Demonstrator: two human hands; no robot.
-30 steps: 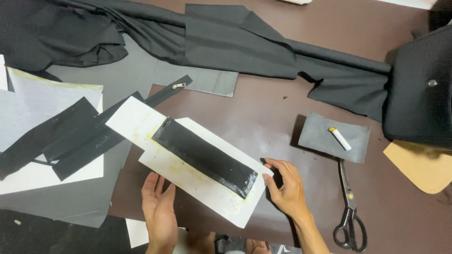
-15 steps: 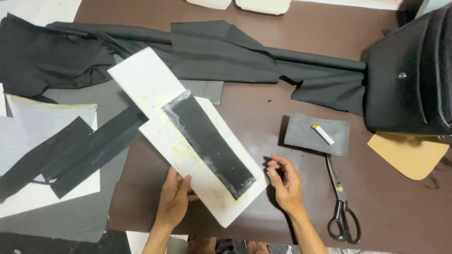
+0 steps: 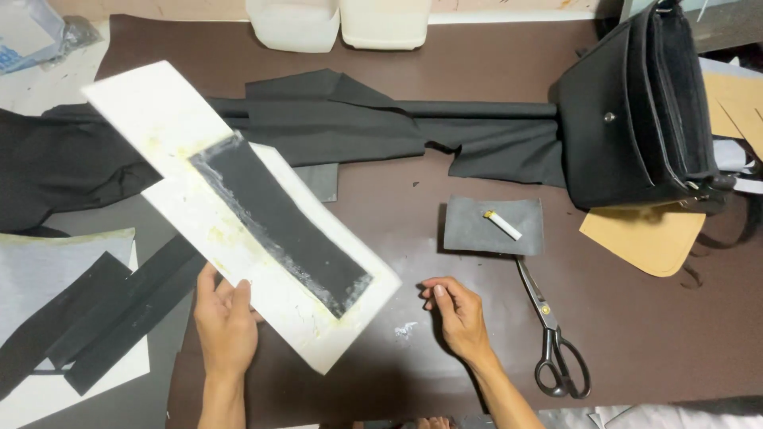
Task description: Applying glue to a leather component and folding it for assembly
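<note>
From the head camera, we are lifting the white board [image 3: 238, 206] with its glued black strip [image 3: 282, 226] off the table [image 3: 652, 334], tilting it toward ten o'clock. Our left hand [image 3: 226, 322] is gripping its near edge; our right hand [image 3: 457, 310] is resting loosely curled, empty, with scissors [image 3: 552, 334] at its three o'clock.

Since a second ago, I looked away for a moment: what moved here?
The left hand has lifted and swung the white sheet with its black strip up and leftward. The right hand let go of the sheet's end and now rests on the table. Scissors, grey patch and black bag lie as before.
</note>
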